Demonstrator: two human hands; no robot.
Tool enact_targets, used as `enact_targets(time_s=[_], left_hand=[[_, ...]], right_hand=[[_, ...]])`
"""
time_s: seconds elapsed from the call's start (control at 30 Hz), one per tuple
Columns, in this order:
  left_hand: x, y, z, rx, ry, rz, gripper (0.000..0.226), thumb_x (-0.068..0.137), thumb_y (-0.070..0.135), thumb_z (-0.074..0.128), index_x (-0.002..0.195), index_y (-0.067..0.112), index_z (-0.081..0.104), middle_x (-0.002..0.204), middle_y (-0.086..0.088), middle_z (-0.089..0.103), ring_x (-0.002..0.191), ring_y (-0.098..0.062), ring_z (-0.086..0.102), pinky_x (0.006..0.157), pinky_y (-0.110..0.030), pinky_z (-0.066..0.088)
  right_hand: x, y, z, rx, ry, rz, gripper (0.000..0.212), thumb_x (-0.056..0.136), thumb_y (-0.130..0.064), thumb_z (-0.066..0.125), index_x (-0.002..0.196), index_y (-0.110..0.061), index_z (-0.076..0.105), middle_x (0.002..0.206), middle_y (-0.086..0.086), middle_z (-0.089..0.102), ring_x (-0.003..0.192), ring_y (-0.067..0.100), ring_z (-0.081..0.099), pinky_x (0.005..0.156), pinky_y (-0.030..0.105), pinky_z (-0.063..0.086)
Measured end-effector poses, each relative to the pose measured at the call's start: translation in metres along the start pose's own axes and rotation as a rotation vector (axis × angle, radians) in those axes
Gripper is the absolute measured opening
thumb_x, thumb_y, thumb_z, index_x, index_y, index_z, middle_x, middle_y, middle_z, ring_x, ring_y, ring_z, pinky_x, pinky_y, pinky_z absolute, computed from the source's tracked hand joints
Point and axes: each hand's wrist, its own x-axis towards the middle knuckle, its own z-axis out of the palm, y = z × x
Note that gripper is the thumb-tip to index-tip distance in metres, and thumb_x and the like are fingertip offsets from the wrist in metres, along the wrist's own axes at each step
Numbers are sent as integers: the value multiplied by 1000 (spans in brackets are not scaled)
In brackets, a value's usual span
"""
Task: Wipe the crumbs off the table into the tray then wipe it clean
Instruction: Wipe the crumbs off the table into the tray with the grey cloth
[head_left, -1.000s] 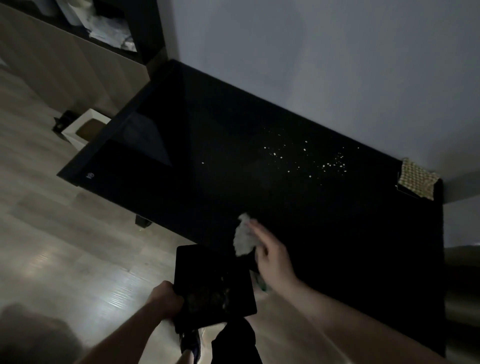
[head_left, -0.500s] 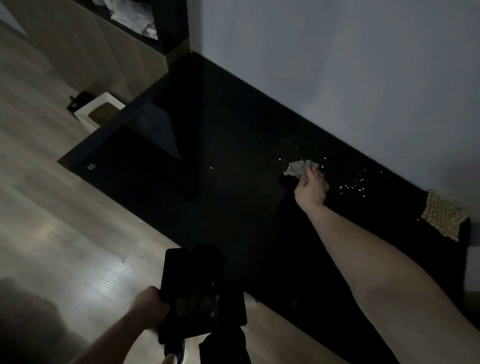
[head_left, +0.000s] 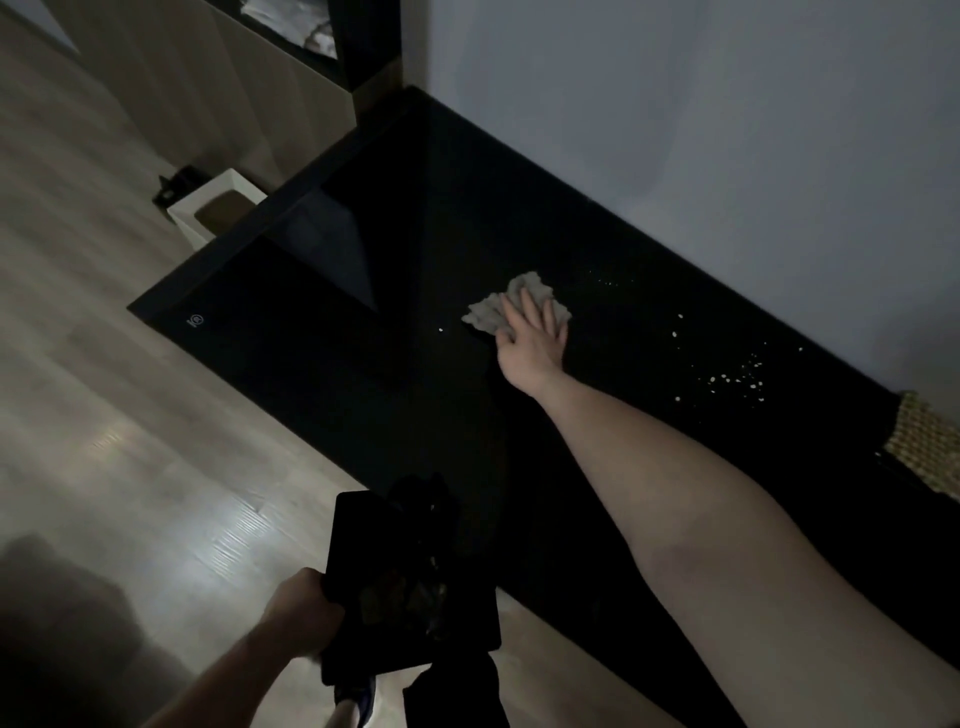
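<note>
A black glossy table (head_left: 322, 364) runs along the wall. White crumbs (head_left: 737, 382) lie scattered on its far right part, and a single crumb (head_left: 441, 329) sits left of the cloth. My right hand (head_left: 530, 338) presses a crumpled grey cloth (head_left: 491, 312) flat on the table with straight fingers. My left hand (head_left: 301, 608) grips the left edge of a black tray (head_left: 363, 545), held just off the table's near edge over the floor. Dark bits lie in the tray.
A woven straw mat (head_left: 924, 447) lies at the table's right end. A white box (head_left: 218, 213) stands on the wooden floor beyond the table's left end. A dark shelf unit (head_left: 358, 41) stands at the far corner. The wall runs close behind the table.
My right hand carried the cloth from beside the tray out to the middle of the table and now lies flat on it, left of the crumbs. The tray stayed near the table edge.
</note>
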Motion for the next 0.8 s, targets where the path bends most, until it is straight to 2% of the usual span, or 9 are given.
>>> enact_targets(time_s=[0.13, 0.3, 0.4, 0.5, 0.57, 0.63, 0.67, 0.73, 0.8], left_hand=[[-4, -2, 1, 49, 12, 15, 13, 78, 17, 54, 67, 14, 61, 87, -11, 77, 86, -26, 75, 74, -33, 59], [-9, -10, 0, 50, -9, 26, 13, 72, 21, 55, 75, 13, 64, 88, -10, 77, 88, -25, 74, 76, -32, 60], [-15, -12, -1, 54, -19, 23, 11, 71, 25, 56, 71, 15, 60, 87, -8, 76, 88, -25, 74, 73, -30, 59], [-21, -13, -2, 52, -4, 29, 9, 75, 23, 59, 70, 15, 58, 93, -10, 76, 92, -26, 74, 73, -29, 57], [-26, -13, -1, 57, -2, 37, 13, 77, 23, 59, 81, 13, 66, 99, -12, 76, 95, -26, 73, 77, -29, 58], [-29, -15, 1, 68, -4, 38, 27, 77, 23, 60, 97, 9, 70, 101, -12, 75, 98, -27, 72, 78, -30, 58], [-32, -15, 1, 69, -10, 36, 28, 77, 23, 60, 99, 9, 70, 100, -11, 74, 99, -27, 72, 77, -29, 57], [-36, -16, 1, 80, -22, 37, 19, 76, 23, 61, 92, 13, 65, 94, -8, 71, 98, -26, 72, 74, -27, 55], [-38, -17, 0, 92, -30, 36, 14, 76, 23, 60, 88, 16, 59, 97, -8, 72, 98, -25, 72, 75, -27, 55]], right_hand=[[-20, -39, 22, 10, -57, -260, 58, 109, -31, 38, 163, -42, 21, 175, -10, 3, 161, 22, -9, 128, 52, -9], [-86, -51, 61, 24, -71, -510, 64, 103, -19, 50, 160, -41, 31, 173, -10, 16, 161, 18, 0, 130, 52, -1], [-142, -40, 80, 41, -71, -598, 72, 97, -10, 57, 157, -42, 35, 171, -12, 20, 161, 14, 3, 130, 49, 0], [-203, -25, 96, 92, -93, -624, 75, 94, -2, 55, 156, -41, 39, 170, -14, 22, 160, 9, 0, 129, 39, -7], [-237, -13, 109, 118, -129, -611, 72, 93, 1, 52, 153, -38, 46, 170, -15, 25, 160, 6, 0, 130, 37, -6], [-264, 1, 123, 150, -176, -586, 66, 93, 2, 50, 150, -33, 53, 165, -15, 35, 159, 4, 8, 131, 37, 1], [-277, 7, 126, 176, -188, -568, 64, 94, 1, 49, 148, -31, 55, 161, -16, 40, 158, 4, 15, 131, 38, 6], [-298, 14, 122, 247, -197, -502, 66, 94, 4, 46, 147, -34, 57, 155, -25, 41, 153, 2, 27, 129, 34, 15], [-309, 18, 109, 359, -195, -432, 73, 93, 11, 45, 148, -35, 55, 156, -27, 38, 151, -4, 29, 127, 25, 20]])
